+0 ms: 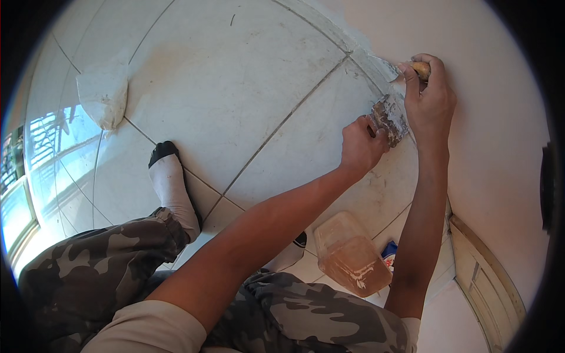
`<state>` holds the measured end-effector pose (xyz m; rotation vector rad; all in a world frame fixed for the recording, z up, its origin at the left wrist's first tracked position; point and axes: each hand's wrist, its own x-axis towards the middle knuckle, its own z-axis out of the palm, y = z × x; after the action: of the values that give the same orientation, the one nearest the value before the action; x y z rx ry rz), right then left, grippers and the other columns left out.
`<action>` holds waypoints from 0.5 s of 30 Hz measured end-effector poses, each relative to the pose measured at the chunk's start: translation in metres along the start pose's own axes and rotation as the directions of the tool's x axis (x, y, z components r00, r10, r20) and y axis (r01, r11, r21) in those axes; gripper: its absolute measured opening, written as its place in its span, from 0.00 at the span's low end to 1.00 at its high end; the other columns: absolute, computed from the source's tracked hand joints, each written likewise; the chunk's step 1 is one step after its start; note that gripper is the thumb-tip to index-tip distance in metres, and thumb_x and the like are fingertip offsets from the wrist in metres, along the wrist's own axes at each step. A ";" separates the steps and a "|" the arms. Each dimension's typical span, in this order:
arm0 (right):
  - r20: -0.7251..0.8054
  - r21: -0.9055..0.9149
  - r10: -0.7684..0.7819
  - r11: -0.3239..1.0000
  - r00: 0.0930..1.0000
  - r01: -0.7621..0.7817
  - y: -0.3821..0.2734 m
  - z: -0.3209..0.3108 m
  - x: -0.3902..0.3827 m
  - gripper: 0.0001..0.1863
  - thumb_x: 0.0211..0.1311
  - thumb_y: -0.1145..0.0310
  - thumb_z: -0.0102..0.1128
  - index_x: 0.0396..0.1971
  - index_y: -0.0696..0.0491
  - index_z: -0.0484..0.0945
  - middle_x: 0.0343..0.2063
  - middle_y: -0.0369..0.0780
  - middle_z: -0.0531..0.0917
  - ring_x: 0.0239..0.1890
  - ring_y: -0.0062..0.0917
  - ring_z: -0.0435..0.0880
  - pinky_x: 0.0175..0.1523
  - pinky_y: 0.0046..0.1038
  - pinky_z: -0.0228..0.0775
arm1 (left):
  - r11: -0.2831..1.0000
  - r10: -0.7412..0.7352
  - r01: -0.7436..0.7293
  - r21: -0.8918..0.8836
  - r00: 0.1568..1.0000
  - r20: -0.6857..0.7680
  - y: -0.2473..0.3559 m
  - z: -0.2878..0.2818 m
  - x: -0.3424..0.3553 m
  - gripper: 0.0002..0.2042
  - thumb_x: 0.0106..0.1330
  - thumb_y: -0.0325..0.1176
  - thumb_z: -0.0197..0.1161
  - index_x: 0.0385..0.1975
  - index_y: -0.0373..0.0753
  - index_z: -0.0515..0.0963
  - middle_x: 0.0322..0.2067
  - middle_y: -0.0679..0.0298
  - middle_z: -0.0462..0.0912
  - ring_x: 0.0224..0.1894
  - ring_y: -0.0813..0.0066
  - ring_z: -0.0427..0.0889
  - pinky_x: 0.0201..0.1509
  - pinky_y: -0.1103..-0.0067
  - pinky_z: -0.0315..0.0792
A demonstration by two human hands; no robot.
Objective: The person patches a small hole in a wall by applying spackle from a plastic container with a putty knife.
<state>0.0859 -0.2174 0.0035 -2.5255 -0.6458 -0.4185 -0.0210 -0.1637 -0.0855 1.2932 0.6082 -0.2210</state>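
The left hand (pixel 360 144) is curled shut around a putty-caked scraper (pixel 389 119), whose broad, crusted blade sticks out past the knuckles toward the wall (pixel 482 117) and lies just below the right hand (pixel 431 97), nearly touching its heel. The right hand pinches a small wooden handle (pixel 421 69) between thumb and bent fingers; the tool's pale blade (pixel 385 65) points left along the seam where floor (pixel 235 76) meets wall, right at a ragged patch of white filler (pixel 359 44). Both hands work tight in that corner line, the wall closing the right side, while the floor opens wide to the left and upward. The tiles are large, glossy, off-white squares with thin dark grout lines, dusty and smeared near the seam. A white bag (pixel 105 91), slumped and soft, sits well apart at the far left on the tiles. A translucent plastic tub (pixel 352 256) with a brownish, smeared inside stands between the two forearms, near the right elbow, with a scrap of blue packaging (pixel 389 253) just beside it. A socked foot (pixel 170 179), white with a black toe, rests on the tiles left of the arms above camouflage trousers (pixel 100 265). A wooden door frame (pixel 488 276) runs along the lower right wall
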 end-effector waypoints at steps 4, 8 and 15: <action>0.000 -0.019 -0.003 1.000 1.000 0.003 0.001 0.002 0.005 0.12 0.64 0.64 0.66 0.41 0.55 0.76 0.30 0.43 0.84 0.30 0.38 0.85 0.35 0.35 0.76 | 0.998 0.002 -0.002 0.071 1.000 -0.001 -0.001 -0.002 0.002 0.07 0.64 0.27 0.58 0.27 0.30 0.74 0.19 0.56 0.85 0.23 0.73 0.85 0.30 0.77 0.78; 0.003 -0.024 -0.026 0.999 1.000 0.026 0.004 0.001 0.007 0.12 0.64 0.64 0.66 0.41 0.55 0.76 0.30 0.43 0.84 0.31 0.38 0.85 0.35 0.35 0.76 | 0.999 -0.011 0.011 0.051 1.000 -0.003 0.003 0.000 0.000 0.07 0.63 0.27 0.59 0.27 0.30 0.74 0.19 0.56 0.85 0.23 0.73 0.85 0.29 0.77 0.77; -0.036 -0.038 -0.015 0.999 0.999 0.014 0.000 -0.006 0.007 0.12 0.64 0.64 0.66 0.41 0.55 0.77 0.30 0.42 0.85 0.30 0.35 0.86 0.36 0.33 0.77 | 1.000 -0.008 0.009 0.028 1.000 -0.010 0.004 -0.001 -0.001 0.07 0.62 0.28 0.59 0.27 0.30 0.75 0.19 0.56 0.85 0.22 0.73 0.85 0.29 0.77 0.77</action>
<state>0.0903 -0.2185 0.0113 -2.5441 -0.6481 -0.4854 -0.0201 -0.1616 -0.0816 1.3197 0.6212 -0.2306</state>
